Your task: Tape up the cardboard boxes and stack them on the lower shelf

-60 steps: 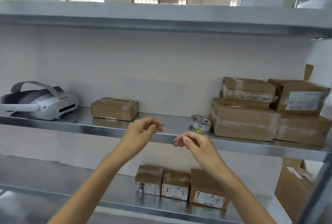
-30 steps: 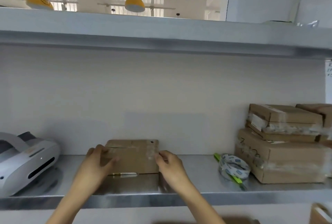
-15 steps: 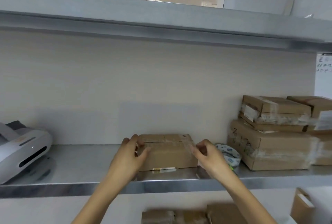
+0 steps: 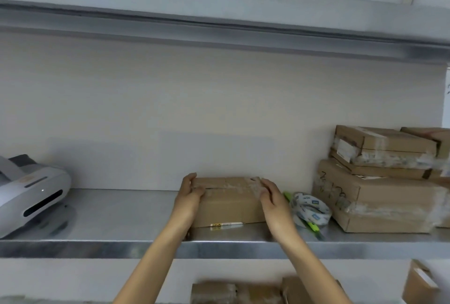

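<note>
A small cardboard box (image 4: 229, 206) with clear tape on its top stands on the middle steel shelf (image 4: 126, 218). My left hand (image 4: 190, 200) grips its left end, fingers curled over the top edge. My right hand (image 4: 274, 202) holds its right end, with the fingers lying along the side. A roll of clear tape (image 4: 310, 208) lies just right of the box on a green-handled tool (image 4: 309, 224). On the lower shelf, taped boxes (image 4: 233, 292) show at the bottom edge of the view.
A pile of taped cardboard boxes (image 4: 382, 181) fills the right end of the middle shelf. A white headset (image 4: 31, 194) sits at the left end. Another box (image 4: 420, 284) stands low at the right. The upper shelf (image 4: 219, 18) runs overhead.
Both hands reached from in front of the shelf to the small box and took it by its two ends. The box now stands nearer the tape roll.
</note>
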A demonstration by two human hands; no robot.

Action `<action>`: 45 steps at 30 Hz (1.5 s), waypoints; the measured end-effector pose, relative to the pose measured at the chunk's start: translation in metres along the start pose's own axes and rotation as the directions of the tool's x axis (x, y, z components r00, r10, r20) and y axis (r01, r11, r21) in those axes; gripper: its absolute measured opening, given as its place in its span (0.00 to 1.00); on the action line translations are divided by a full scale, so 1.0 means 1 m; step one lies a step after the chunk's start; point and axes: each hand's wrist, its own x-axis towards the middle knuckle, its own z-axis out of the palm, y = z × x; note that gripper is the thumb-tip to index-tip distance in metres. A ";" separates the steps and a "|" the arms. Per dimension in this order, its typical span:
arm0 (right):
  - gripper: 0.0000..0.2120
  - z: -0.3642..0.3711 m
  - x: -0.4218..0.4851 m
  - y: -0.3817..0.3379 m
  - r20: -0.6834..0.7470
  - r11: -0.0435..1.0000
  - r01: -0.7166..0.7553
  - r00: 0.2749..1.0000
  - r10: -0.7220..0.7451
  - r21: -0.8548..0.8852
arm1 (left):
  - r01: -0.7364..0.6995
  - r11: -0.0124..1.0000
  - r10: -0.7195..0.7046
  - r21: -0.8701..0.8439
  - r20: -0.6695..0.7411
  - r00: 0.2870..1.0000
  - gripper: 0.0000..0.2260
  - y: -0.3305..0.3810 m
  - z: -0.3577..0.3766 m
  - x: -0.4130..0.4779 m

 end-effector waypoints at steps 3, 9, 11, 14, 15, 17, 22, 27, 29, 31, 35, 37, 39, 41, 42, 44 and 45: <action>0.18 -0.002 0.002 0.006 0.017 0.999 0.013 1.000 -0.014 0.040 | -0.016 1.000 0.015 -0.026 -0.016 1.000 0.16 -0.003 0.001 0.001; 0.18 0.000 0.004 0.009 0.012 0.997 0.051 0.999 -0.052 0.062 | -0.023 0.996 0.018 -0.084 -0.059 0.998 0.16 -0.007 0.002 0.002; 0.18 0.000 0.003 0.011 0.008 0.997 0.058 0.998 -0.058 0.050 | -0.022 0.997 0.017 -0.072 -0.066 0.998 0.16 -0.008 0.003 0.003; 0.19 0.000 0.004 0.012 0.010 0.997 0.054 0.998 -0.055 0.046 | -0.037 0.998 0.033 -0.049 -0.076 0.997 0.15 -0.007 0.003 0.004; 0.19 0.000 0.004 0.012 0.012 0.998 0.050 0.999 -0.051 0.049 | -0.038 0.998 0.034 -0.042 -0.082 0.996 0.15 -0.007 0.003 0.004; 0.19 0.000 0.005 0.013 0.012 0.998 0.044 0.999 -0.045 0.050 | -0.032 0.999 0.029 -0.037 -0.087 0.996 0.15 -0.006 0.003 0.003; 0.20 0.000 0.006 0.017 -0.001 0.997 -0.018 1.000 0.018 0.077 | 0.000 0.999 -0.005 -0.052 -0.098 0.995 0.18 -0.005 0.003 0.001; 0.17 0.001 0.007 0.019 -0.021 0.996 -0.030 0.999 0.031 0.084 | 0.026 0.998 -0.031 -0.061 -0.083 0.996 0.18 -0.004 0.003 -0.002; 0.15 0.000 0.006 0.018 -0.032 0.996 -0.017 0.999 0.020 0.087 | 0.019 0.998 -0.024 -0.062 -0.076 0.997 0.17 -0.003 0.002 -0.003; 0.14 -0.001 0.005 0.016 -0.032 0.996 -0.017 0.999 0.020 0.092 | 0.003 0.999 -0.007 -0.052 -0.069 0.998 0.16 -0.002 0.002 -0.005; 0.11 -0.011 0.002 0.007 0.036 0.997 -0.001 0.999 -0.002 0.082 | -0.091 0.993 0.093 0.074 -0.028 0.995 0.17 0.000 -0.003 -0.008; 0.11 -0.023 0.000 -0.001 0.066 0.994 0.037 0.997 -0.044 0.106 | -0.256 0.949 0.262 0.183 -0.010 0.965 0.18 0.003 -0.009 -0.013; 0.16 -0.032 -0.004 -0.006 0.035 0.993 0.077 0.996 -0.081 0.087 | -0.386 0.902 0.374 0.193 0.097 0.922 0.19 0.006 -0.016 -0.018; 0.20 -0.035 -0.013 -0.005 -0.023 0.993 0.097 0.995 -0.095 0.062 | -0.409 0.896 0.375 0.174 0.196 0.906 0.22 0.004 -0.019 -0.025; 0.22 -0.034 -0.018 -0.002 -0.039 0.993 0.108 0.994 -0.106 0.038 | -0.410 0.896 0.375 0.172 0.204 0.904 0.22 0.001 -0.021 -0.026; 0.22 -0.033 -0.025 0.002 -0.045 0.993 0.116 0.992 -0.116 -0.009 | -0.401 0.901 0.369 0.162 0.197 0.908 0.24 -0.002 -0.023 -0.027; 0.22 -0.033 -0.026 0.004 -0.044 0.993 0.114 0.992 -0.114 -0.023 | -0.391 0.907 0.358 0.156 0.202 0.911 0.25 -0.003 -0.024 -0.027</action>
